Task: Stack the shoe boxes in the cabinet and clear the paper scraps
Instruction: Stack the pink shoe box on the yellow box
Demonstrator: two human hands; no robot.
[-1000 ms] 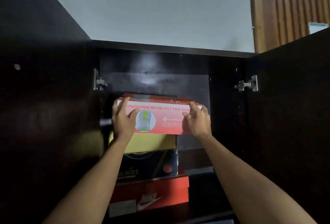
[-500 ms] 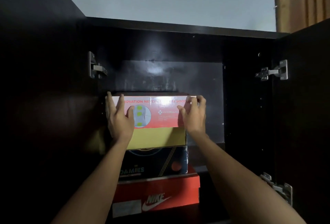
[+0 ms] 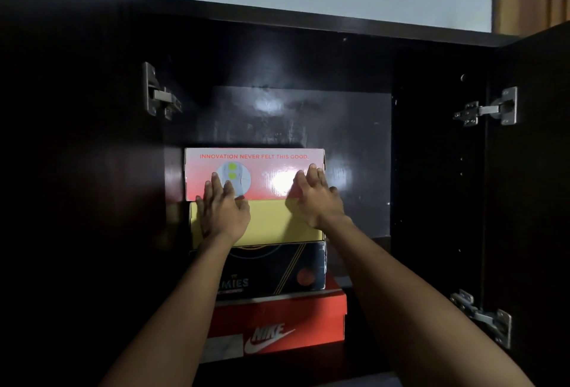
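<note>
Inside the dark cabinet [image 3: 431, 170] stands a stack of shoe boxes. On top lies a pink box [image 3: 265, 167] with red lettering. Under it come a yellow box [image 3: 271, 223], a black box [image 3: 277, 269] and, lowest, a red Nike box [image 3: 287, 322]. My left hand [image 3: 223, 210] lies flat, fingers apart, across the fronts of the pink and yellow boxes at their left side. My right hand [image 3: 314, 198] lies flat against the same two boxes at their right side. Neither hand grips anything. No paper scraps are visible.
Both cabinet doors stand open at left and right, with metal hinges [image 3: 160, 96] [image 3: 490, 107] and a lower hinge [image 3: 481, 315] jutting inward. To the right of the stack the shelf shows dark bare space. A pale wall rises above the cabinet.
The pink box has gone further back, flush on the yellow one. Both hands have slid off its ends and down onto the box fronts, palms flat.
</note>
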